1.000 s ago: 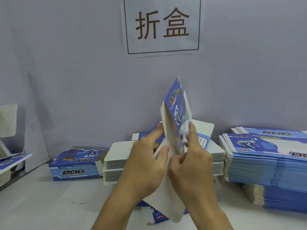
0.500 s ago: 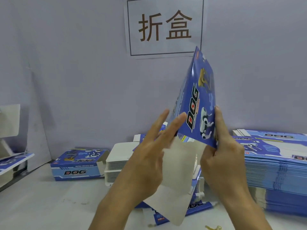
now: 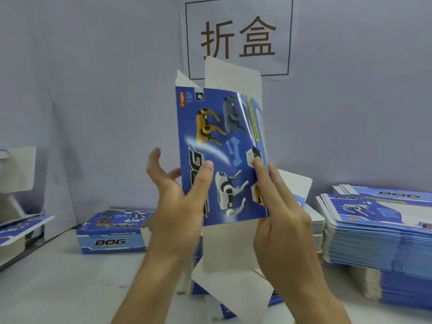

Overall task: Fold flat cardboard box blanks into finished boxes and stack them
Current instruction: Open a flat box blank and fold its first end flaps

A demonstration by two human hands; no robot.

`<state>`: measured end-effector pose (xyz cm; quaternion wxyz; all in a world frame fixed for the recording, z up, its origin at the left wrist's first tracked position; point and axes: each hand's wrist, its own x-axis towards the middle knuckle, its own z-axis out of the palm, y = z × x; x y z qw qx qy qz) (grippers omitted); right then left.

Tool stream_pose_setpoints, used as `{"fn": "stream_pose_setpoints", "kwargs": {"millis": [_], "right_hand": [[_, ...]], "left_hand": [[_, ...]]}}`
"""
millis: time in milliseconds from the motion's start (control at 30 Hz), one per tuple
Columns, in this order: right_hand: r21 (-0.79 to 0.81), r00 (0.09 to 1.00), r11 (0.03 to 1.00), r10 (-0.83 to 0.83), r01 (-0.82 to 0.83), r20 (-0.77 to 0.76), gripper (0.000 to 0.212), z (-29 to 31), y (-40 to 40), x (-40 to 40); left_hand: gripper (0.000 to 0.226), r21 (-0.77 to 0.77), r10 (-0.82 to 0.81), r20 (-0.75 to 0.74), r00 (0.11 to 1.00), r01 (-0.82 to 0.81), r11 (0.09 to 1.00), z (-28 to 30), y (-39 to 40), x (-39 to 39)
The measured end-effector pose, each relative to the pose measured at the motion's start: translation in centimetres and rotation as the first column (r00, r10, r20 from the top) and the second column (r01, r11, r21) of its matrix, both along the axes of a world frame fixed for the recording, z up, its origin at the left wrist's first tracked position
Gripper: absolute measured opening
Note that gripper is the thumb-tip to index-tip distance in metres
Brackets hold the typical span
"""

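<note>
A finished box (image 3: 114, 232) is sitting on the white table (image 3: 58, 288) at left, blue and glossy, one pale end flap standing ajar. A tall stack of flat blanks (image 3: 378, 232) is piling up at right, printed side up, with a second pile (image 3: 314, 228) of white-backed blanks lying behind the hands. A paper sign (image 3: 238, 38) bearing two brown characters is hanging on the grey wall, partly covered by the raised white flaps. At far left, a white card piece (image 3: 17, 169) is standing upright over another blue sheet; what it belongs to cannot be told. Mid-frame, above the table, both hands are holding up the box blank (image 3: 222, 155), its blue printed face turned toward the camera, plain white flaps projecting above and below. The left hand (image 3: 177, 206) is gripping the left edge, thumb pressing across the printed face, the other fingers spreading loosely behind. The right hand (image 3: 278, 213) is pinching the right edge, thumb lying on the front, fingers running straight behind the panel. The card is looking thin, stiff and shiny, creased along straight fold lines, with rounded flap corners.
</note>
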<state>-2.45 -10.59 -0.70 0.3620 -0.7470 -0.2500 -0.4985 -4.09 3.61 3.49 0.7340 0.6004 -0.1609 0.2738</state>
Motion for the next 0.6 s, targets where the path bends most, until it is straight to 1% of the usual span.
{"fn": "stream_pose_setpoints", "kwargs": {"millis": [33,67,100,133,200,233,267,300,333,367,400,433,467,500,533,567,600], "right_hand": [[-0.01,1.0,1.0,0.03,-0.03,0.001,0.071,0.0,0.1,-0.1],[-0.02,0.998,0.997,0.069,-0.069,-0.014,0.071,-0.1,0.2,-0.2],[-0.023,0.994,0.994,0.109,-0.109,-0.031,0.074,-0.1,0.3,-0.4],[-0.019,0.989,0.99,0.141,-0.142,-0.043,0.078,-0.1,0.4,-0.5],[-0.023,0.979,0.982,0.184,-0.186,-0.091,0.088,0.1,0.5,-1.0],[-0.031,0.964,0.972,0.226,-0.232,-0.137,0.091,0.3,0.5,-1.3],[-0.02,0.934,0.951,0.3,-0.31,-0.196,0.092,0.5,0.4,-1.6],[0.049,0.881,0.916,0.398,-0.399,-0.255,0.089,0.8,0.3,-2.0],[0.159,0.831,0.879,0.478,-0.45,-0.284,0.083,1.1,0.0,-2.3],[0.258,0.818,0.863,0.498,-0.435,-0.287,0.079,1.6,-0.3,-2.5],[0.344,0.819,0.854,0.493,-0.39,-0.294,0.086,2.1,-0.8,-2.6],[0.405,0.823,0.847,0.48,-0.344,-0.305,0.101,2.6,-1.5,-2.6],[0.444,0.827,0.84,0.471,-0.313,-0.308,0.114,3.1,-2.3,-2.5],[0.463,0.829,0.833,0.47,-0.303,-0.302,0.12,3.6,-3.0,-2.4],[0.473,0.833,0.827,0.472,-0.304,-0.29,0.12,3.9,-3.7,-2.3],[0.479,0.842,0.828,0.46,-0.292,-0.281,0.118,4.1,-4.2,-2.4],[0.484,0.854,0.829,0.444,-0.278,-0.27,0.113,4.0,-4.5,-2.4]], "left_hand": [[0.075,-0.064,-0.123,-0.066,0.99,0.118,0.991,0.2,0.7,-0.1],[0.074,-0.111,-0.239,-0.104,0.965,0.228,0.967,0.1,1.5,-0.2],[0.063,-0.142,-0.324,-0.122,0.938,0.306,0.941,0.1,2.2,-0.4],[0.051,-0.157,-0.363,-0.131,0.922,0.342,0.926,0.0,2.9,-0.5],[0.035,-0.167,-0.345,-0.144,0.927,0.321,0.932,-0.4,3.9,-0.2],[0.035,-0.175,-0.332,-0.15,0.931,0.306,0.936,-0.6,4.2,0.0],[0.04,-0.18,-0.329,-0.147,0.933,0.302,0.936,-0.7,4.4,0.1],[0.046,-0.169,-0.328,-0.144,0.934,0.304,0.938,-0.8,4.4,0.2],[0.047,-0.137,-0.331,-0.136,0.934,0.313,0.94,-0.9,4.2,0.3],[0.042,-0.08,-0.338,-0.125,0.933,0.33,0.94,-1.0,3.9,0.2],[0.039,0.003,-0.349,-0.118,0.93,0.352,0.936,-1.1,3.7,0.0],[0.042,0.098,-0.365,-0.134,0.921,0.379,0.92,-1.1,3.3,-0.2],[0.051,0.204,-0.387,-0.159,0.908,0.414,0.887,-1.2,2.9,-0.4],[0.058,0.296,-0.412,-0.19,0.891,0.452,0.841,-1.3,2.4,-0.5],[0.061,0.35,-0.442,-0.21,0.872,0.49,0.798,-1.4,1.8,-0.5],[0.063,0.374,-0.448,-0.221,0.866,0.5,0.781,-1.5,1.2,-0.6],[0.066,0.383,-0.424,-0.225,0.877,0.479,0.79,-1.5,0.7,-0.5]]}}
